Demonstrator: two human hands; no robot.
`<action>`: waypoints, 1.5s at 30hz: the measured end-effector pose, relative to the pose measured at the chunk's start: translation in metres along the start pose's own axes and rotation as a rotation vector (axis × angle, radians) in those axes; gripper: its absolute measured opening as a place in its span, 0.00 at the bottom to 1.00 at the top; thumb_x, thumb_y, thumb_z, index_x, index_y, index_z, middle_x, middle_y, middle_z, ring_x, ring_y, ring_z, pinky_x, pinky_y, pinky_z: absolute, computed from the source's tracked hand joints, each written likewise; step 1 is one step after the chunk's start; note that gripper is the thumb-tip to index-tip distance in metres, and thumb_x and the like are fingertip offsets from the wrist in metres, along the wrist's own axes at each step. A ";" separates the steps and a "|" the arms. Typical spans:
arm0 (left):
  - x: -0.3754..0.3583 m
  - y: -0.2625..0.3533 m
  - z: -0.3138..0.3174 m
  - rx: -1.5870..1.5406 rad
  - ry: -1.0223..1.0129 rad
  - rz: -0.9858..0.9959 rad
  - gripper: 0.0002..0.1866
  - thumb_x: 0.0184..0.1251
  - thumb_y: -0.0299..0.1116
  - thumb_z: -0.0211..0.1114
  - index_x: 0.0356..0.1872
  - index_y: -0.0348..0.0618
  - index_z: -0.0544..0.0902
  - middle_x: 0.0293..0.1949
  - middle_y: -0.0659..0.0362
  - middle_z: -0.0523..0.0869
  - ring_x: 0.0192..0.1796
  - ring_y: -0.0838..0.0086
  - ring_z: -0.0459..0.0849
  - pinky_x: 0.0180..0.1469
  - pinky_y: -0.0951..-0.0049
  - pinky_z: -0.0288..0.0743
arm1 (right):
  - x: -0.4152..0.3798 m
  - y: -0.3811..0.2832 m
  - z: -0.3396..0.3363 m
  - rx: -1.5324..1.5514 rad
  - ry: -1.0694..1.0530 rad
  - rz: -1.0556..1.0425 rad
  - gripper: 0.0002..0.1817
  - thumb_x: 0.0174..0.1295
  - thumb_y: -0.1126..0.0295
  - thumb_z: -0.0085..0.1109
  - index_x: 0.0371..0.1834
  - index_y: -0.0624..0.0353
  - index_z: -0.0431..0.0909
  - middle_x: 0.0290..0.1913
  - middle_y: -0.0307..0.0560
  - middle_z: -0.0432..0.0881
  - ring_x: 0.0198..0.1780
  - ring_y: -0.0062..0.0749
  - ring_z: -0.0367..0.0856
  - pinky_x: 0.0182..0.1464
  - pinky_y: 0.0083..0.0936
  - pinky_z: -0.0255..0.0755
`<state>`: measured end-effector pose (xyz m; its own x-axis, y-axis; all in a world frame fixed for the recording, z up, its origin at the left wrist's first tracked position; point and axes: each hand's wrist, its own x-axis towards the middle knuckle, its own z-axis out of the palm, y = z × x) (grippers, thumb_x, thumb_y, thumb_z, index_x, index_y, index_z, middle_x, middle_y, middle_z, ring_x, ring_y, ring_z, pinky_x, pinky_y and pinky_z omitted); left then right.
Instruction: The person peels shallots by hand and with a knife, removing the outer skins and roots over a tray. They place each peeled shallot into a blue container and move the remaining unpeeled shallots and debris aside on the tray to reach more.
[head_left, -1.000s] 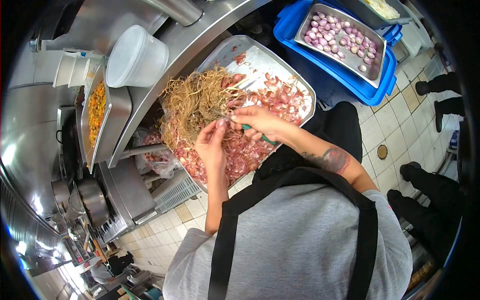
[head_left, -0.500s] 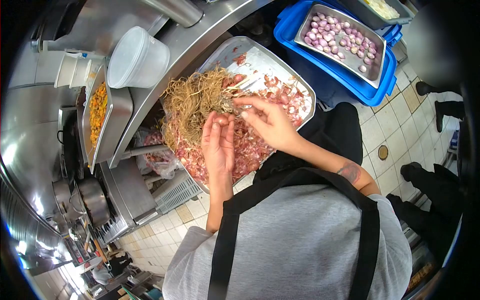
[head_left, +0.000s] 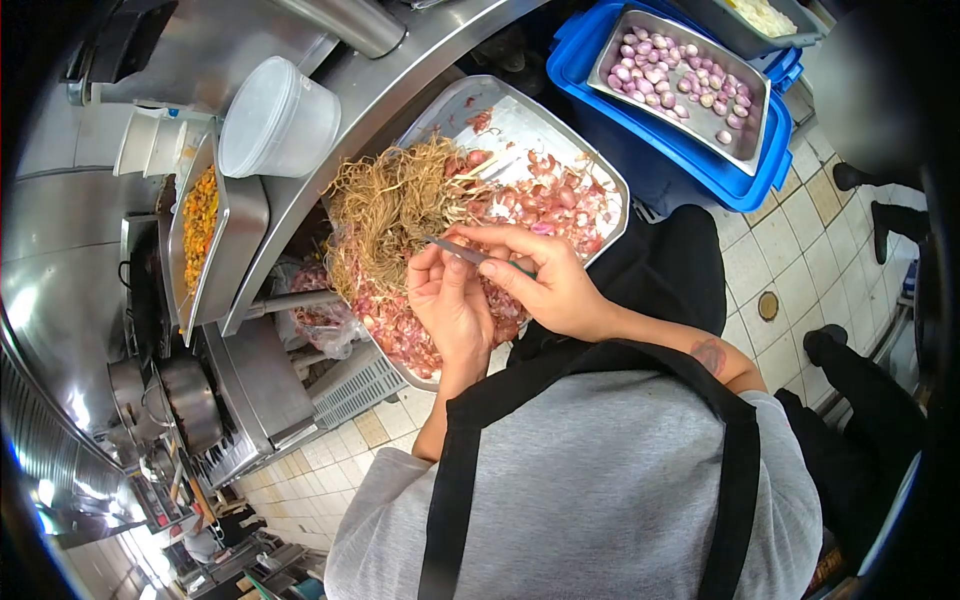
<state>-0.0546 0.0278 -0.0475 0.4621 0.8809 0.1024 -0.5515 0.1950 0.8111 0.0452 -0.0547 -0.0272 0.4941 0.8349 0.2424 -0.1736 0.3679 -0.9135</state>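
My right hand (head_left: 555, 285) grips a small paring knife (head_left: 460, 250), its blade pointing left across the fingertips of my left hand (head_left: 455, 305). The left fingers are curled in a pinch around a shallot, which they mostly hide. Both hands are close together above a large metal tray (head_left: 622, 215). Under them lie many reddish shallot skins (head_left: 565, 195). A tangled bunch of dry roots and stalks (head_left: 385, 195) covers the tray's left part, with an unpeeled shallot (head_left: 476, 158) at its upper edge.
Peeled shallots (head_left: 655, 75) fill part of a steel pan (head_left: 745, 158) on a blue lidded bin (head_left: 735, 190). On the steel counter (head_left: 375, 85) at left stand a white plastic tub (head_left: 285, 120) and a pan of chopped orange food (head_left: 200, 220). Dark-clothed legs (head_left: 850, 385) appear at right.
Both hands have drawn slightly back towards my body. The right hand has turned, so the knife blade now shows, lying over the left fingertips. The shallot is now mostly covered.
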 end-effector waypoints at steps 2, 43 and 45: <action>-0.004 0.002 0.006 0.035 -0.002 0.036 0.12 0.60 0.22 0.63 0.44 0.41 0.74 0.43 0.56 0.81 0.45 0.72 0.80 0.49 0.72 0.77 | 0.001 0.000 0.001 0.124 0.006 0.008 0.15 0.61 0.77 0.53 0.52 0.67 0.74 0.45 0.47 0.81 0.44 0.21 0.78 0.46 0.21 0.73; -0.002 0.012 0.004 0.179 -0.050 -0.054 0.16 0.60 0.19 0.61 0.50 0.33 0.76 0.48 0.52 0.80 0.49 0.72 0.80 0.53 0.73 0.76 | 0.001 -0.015 -0.025 -0.437 -0.149 -0.123 0.17 0.60 0.75 0.55 0.54 0.62 0.76 0.42 0.47 0.83 0.35 0.24 0.79 0.41 0.23 0.71; -0.004 0.013 0.007 0.167 -0.065 -0.059 0.15 0.61 0.21 0.61 0.50 0.33 0.76 0.48 0.52 0.80 0.48 0.72 0.80 0.52 0.73 0.77 | 0.001 -0.009 -0.025 -0.416 -0.122 -0.211 0.16 0.62 0.74 0.53 0.54 0.61 0.76 0.37 0.46 0.82 0.28 0.21 0.77 0.33 0.20 0.71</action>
<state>-0.0586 0.0240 -0.0330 0.5371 0.8393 0.0846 -0.4018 0.1663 0.9005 0.0687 -0.0672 -0.0267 0.3741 0.8109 0.4501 0.2875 0.3600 -0.8875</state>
